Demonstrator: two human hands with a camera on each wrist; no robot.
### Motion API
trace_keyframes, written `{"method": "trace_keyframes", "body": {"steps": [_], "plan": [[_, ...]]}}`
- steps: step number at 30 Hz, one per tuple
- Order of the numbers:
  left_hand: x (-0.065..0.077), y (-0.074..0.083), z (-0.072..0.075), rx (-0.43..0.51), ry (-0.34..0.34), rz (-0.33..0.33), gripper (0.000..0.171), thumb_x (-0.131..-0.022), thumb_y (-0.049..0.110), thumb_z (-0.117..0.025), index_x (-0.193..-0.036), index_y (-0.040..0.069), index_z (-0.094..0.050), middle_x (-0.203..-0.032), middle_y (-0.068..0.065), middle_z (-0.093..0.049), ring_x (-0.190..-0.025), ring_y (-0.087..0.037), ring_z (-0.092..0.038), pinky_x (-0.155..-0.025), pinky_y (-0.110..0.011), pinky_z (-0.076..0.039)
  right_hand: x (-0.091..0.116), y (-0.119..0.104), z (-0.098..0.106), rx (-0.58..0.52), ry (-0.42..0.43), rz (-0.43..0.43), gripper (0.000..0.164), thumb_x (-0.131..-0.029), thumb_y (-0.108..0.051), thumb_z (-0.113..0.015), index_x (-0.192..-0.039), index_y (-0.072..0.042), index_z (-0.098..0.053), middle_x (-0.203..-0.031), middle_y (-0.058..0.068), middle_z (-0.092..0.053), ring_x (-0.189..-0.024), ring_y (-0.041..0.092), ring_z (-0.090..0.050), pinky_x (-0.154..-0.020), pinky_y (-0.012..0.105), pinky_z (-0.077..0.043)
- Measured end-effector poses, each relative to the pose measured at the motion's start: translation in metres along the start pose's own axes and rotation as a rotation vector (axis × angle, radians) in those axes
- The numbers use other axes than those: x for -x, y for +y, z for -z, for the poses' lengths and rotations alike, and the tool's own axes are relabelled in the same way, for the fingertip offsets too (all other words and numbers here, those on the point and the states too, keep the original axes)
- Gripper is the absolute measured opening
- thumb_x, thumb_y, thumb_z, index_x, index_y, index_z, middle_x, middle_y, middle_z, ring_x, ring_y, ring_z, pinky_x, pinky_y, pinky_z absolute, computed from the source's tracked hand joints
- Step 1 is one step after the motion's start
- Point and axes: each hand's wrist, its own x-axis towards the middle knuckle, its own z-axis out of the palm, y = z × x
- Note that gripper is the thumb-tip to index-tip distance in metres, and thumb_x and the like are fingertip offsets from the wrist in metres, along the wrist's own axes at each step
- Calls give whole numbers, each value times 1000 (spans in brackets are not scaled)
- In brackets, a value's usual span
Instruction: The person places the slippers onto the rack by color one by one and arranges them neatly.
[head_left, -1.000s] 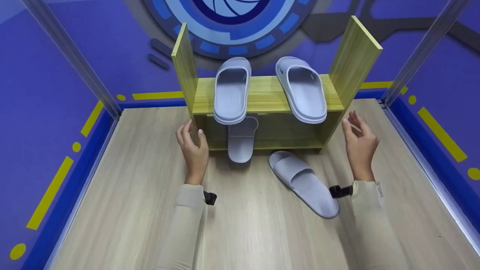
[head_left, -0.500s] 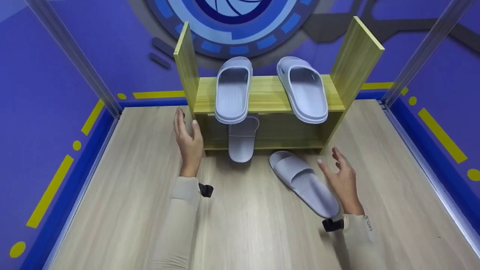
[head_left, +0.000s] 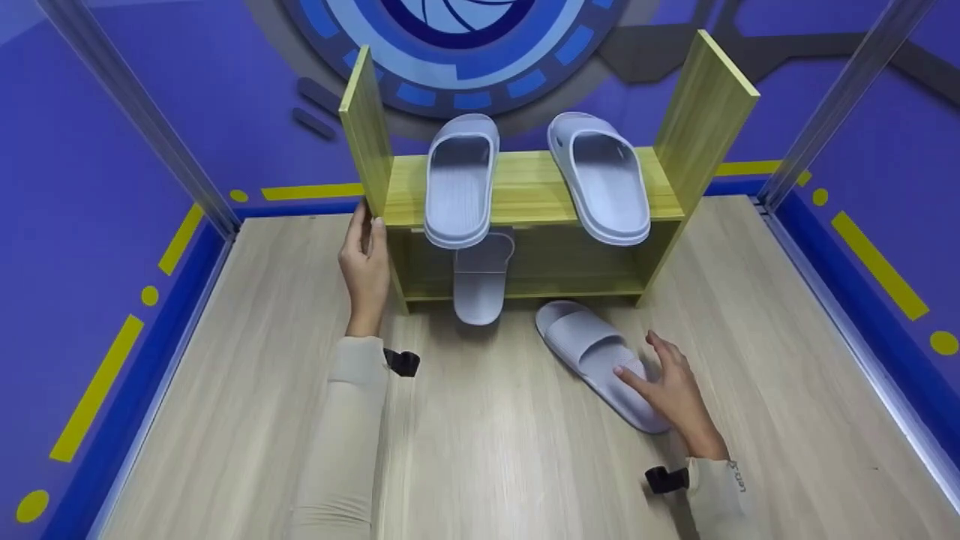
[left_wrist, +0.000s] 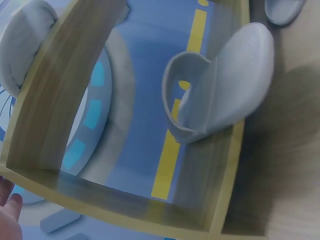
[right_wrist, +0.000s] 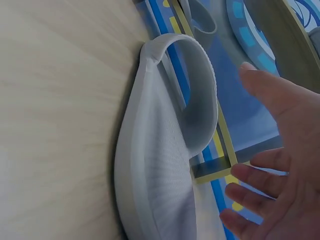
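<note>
My left hand (head_left: 365, 262) is at the outer left side of a wooden shoe rack (head_left: 420, 187), fingertips right at the side panel. In the left wrist view only part of that hand (left_wrist: 9, 215) shows, outside the panel edge. My right hand (head_left: 671, 390) hovers over the heel half of a grey slide slipper (head_left: 577, 337), thumb and fingers spread apart. The right wrist view shows this hand (right_wrist: 285, 155) beside the slipper (right_wrist: 160, 165), which lies sole down on the floor, toe toward the rack.
Two light grey closed-toe clogs, a left one (head_left: 459, 195) and a right one (head_left: 609, 187), sit on the upper shelf, heels over its front edge. Another grey slide slipper (head_left: 480, 289) rests on the lower level, its heel sticking out. Blue walls (head_left: 112, 225) enclose the wooden floor (head_left: 480, 465).
My left hand has moved up along the rack's left panel. The right hand has left the rack's right side and come down over the slipper on the floor.
</note>
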Motion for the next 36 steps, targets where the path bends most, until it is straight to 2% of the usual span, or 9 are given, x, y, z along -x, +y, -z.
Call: {"method": "trace_keyframes", "body": {"steps": [3,4,11,13,25,36], "plan": [[2,14,-1,-15,15,16,45,-99,9,-50,-140,-8,-42,-146,-22,-43,-138,-28,-39,-111,-31,-36,4,1,-1,24,-34,-21,94,-81,-40,-74,-149,3,-26,-151,28,-27,-138,46,-24,-109,61,-25],[2,14,-1,-18,24,18,44,-99,9,-50,-139,-8,-43,-146,-22,-44,-138,-28,-40,-110,-31,-36,5,2,-1,30,-45,-29,95,-81,-40,-75,-150,3,-25,-151,28,-26,-139,46,-22,-109,62,-25],[-8,-14,-2,-43,112,1,40,-97,15,-56,-134,-2,-52,-139,-16,-52,-130,-23,-50,-105,-33,-42,16,7,-5,53,-146,-110,106,-78,-39,-78,-151,5,-15,-155,28,-16,-141,45,-11,-112,61,-20],[-9,-16,-2,-54,127,-14,39,-96,16,-57,-132,-1,-54,-137,-17,-54,-128,-24,-52,-103,-33,-44,19,8,-7,60,-160,-123,108,-77,-40,-78,-151,5,-13,-155,28,-15,-141,46,-10,-113,61,-19],[-10,-20,-5,-83,139,-62,38,-95,17,-59,-129,-1,-58,-132,-17,-58,-124,-22,-56,-97,-33,-48,27,15,-12,95,-149,-121,117,-70,-42,-83,-151,6,-14,-154,27,-18,-138,43,-13,-111,60,-22],[-10,-21,-4,-103,134,-70,38,-95,18,-59,-129,-1,-58,-132,-17,-58,-123,-22,-57,-96,-33,-49,28,15,-17,111,-95,-96,105,-71,-30,-84,-148,7,-23,-150,29,-27,-129,41,-23,-106,56,-28]]}}
